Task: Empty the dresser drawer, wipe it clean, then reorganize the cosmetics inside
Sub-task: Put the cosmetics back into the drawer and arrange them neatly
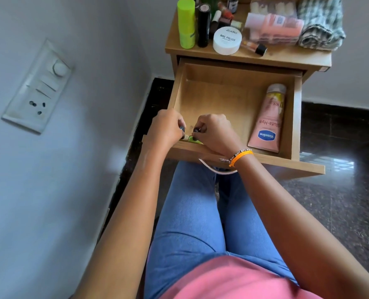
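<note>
The wooden drawer (233,91) stands pulled out of the small dresser. A pink Vaseline tube (267,119) lies along its right side. At the front left corner my left hand (168,128) is closed on a small dark-capped nail polish bottle (181,130). Beside it my right hand (216,132) pinches the dark cap of a green nail polish bottle (195,138). Both bottles sit low against the drawer's front wall, partly hidden by my fingers.
On the dresser top (287,57) stand a lime green bottle (186,22), a black tube (203,24), a white nail polish remover jar (227,39), pink packets (274,26) and a checked cloth (320,24). A wall with a switch panel (38,87) is on the left; dark floor (341,130) lies right.
</note>
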